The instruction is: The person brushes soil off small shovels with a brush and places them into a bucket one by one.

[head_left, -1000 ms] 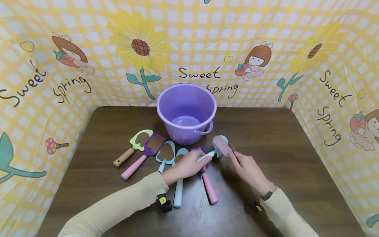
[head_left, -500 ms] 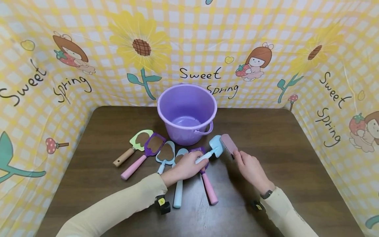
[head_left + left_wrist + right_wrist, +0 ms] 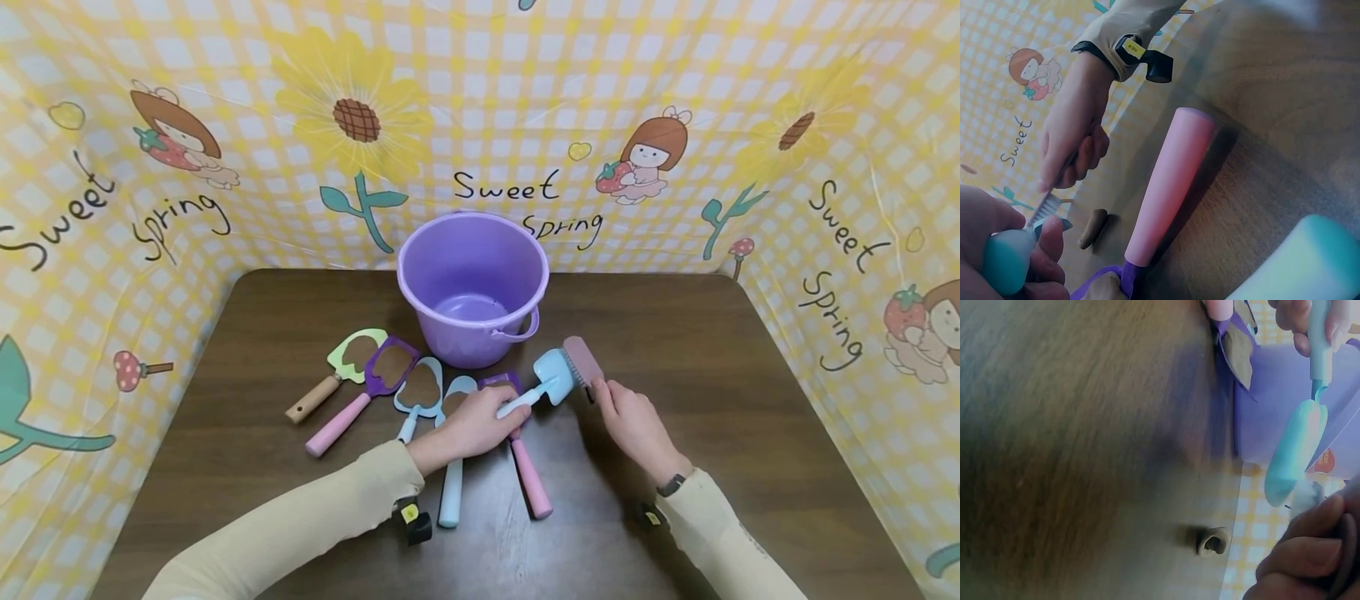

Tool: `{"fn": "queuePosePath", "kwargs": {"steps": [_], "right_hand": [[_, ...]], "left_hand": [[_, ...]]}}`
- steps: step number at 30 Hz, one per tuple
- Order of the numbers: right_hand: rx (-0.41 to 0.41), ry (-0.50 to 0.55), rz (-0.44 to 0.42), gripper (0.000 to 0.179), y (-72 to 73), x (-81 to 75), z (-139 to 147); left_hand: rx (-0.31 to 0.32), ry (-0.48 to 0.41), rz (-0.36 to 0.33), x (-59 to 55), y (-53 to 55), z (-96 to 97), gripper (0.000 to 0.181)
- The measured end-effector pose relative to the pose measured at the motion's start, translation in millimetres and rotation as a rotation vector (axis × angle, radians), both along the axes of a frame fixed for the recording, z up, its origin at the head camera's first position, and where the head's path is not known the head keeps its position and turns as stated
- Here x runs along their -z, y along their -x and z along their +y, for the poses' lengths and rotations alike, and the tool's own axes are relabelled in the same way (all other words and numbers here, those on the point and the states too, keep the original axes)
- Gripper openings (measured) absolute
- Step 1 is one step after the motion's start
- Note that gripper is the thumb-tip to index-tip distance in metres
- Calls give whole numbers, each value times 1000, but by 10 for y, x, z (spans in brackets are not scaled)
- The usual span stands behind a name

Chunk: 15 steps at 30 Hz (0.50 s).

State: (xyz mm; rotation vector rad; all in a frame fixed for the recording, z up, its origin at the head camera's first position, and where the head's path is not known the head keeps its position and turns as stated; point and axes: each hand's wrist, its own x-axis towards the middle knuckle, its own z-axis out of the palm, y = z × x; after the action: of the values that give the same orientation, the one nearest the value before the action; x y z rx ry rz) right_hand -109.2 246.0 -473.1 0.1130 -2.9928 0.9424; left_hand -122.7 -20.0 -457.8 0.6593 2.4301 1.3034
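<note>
Gripping the blue shovel [image 3: 553, 377] lower right of centre in the head view, left hand [image 3: 477, 421] clamped on its handle, and holding the pink brush [image 3: 583, 362] to the blade in right-hand [image 3: 636, 425] fingers curled tight!

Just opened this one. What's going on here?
Someone's left hand grips a light-blue shovel, while their right hand holds a pink brush bristle side toward it, touching or very nearly so. Other handled tools lie on the table, in front of an upright purple bucket.
</note>
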Motion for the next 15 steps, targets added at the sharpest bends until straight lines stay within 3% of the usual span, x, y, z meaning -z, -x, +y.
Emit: {"fn": "queuePosePath", "kwargs": {"steps": [3, 10, 15], "right_hand": [[-8, 16, 16, 40, -23, -12, -26], [-139, 55, 25, 29, -65, -57, -127], [-107, 27, 42, 33, -33, -61, -95]], "left_hand": [[10, -2, 5, 1, -1, 7, 19], [27, -9, 22, -26, 8, 19, 20], [22, -21, 26, -38, 8, 24, 21]]}}
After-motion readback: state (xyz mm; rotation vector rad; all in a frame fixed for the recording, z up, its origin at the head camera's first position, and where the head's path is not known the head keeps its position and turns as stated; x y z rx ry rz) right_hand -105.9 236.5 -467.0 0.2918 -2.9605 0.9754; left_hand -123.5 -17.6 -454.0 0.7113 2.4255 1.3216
